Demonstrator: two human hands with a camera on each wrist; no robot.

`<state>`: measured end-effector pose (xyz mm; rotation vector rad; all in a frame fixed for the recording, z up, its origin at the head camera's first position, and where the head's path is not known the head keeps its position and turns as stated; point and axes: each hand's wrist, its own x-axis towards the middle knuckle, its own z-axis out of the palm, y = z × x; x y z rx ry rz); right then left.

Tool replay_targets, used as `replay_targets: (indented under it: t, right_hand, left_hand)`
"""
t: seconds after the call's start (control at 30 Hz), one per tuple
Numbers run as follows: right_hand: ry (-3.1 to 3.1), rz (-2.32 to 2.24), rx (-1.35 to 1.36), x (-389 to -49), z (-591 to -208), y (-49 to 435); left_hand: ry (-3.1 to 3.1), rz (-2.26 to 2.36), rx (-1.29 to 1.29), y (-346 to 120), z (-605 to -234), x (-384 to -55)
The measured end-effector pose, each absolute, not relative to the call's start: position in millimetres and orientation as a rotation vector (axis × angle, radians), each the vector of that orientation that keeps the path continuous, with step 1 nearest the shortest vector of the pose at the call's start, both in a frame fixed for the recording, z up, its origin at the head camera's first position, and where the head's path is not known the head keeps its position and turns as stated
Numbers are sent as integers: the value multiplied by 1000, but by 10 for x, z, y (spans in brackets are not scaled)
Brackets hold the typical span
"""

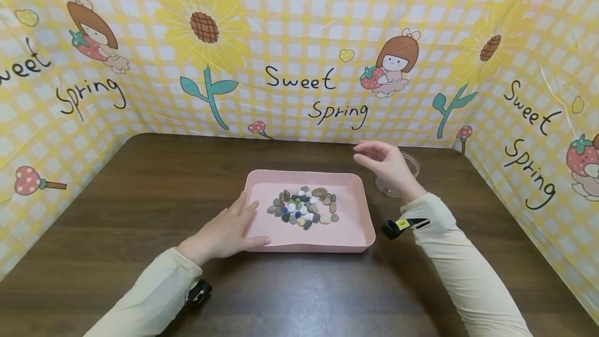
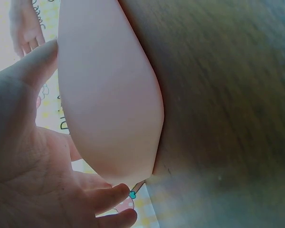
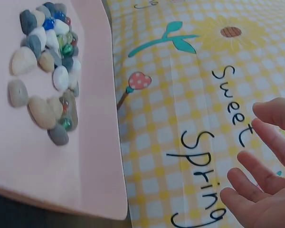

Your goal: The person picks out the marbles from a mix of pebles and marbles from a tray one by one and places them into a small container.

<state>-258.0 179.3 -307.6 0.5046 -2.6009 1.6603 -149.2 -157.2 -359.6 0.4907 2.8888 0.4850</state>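
A pink tray (image 1: 309,248) holds a heap of pebbles (image 1: 300,207) in grey, white and tan, with blue and green glass marbles among them. My left hand (image 1: 229,228) rests at the tray's left front corner, fingers spread over its rim. In the left wrist view the thumb lies along the rim of the pink tray wall (image 2: 109,95). My right hand (image 1: 386,165) hovers beyond the tray's back right corner, fingers loosely bent and nothing between them. It partly covers a clear round container (image 1: 412,163), which has something small and reddish at its bottom.
The dark wooden table (image 1: 117,212) extends around the tray on all sides. A yellow checked cloth (image 1: 299,30) with sunflowers and lettering hangs upright along the back and both sides. Black straps with small devices sit on both wrists.
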Motion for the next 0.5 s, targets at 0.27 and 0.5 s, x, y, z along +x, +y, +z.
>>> replay_targets:
  t: [0.27,0.5]
  right_hand:
    - [-2646,1678,559,-2619,-3180,1635]
    - [-2719,1637,603,-2649,-3279,1510]
  left_hand:
    - [2885,486,477,-1570,-3604,-1497]
    - [2886,485,484,-1572,-3604,-1497]
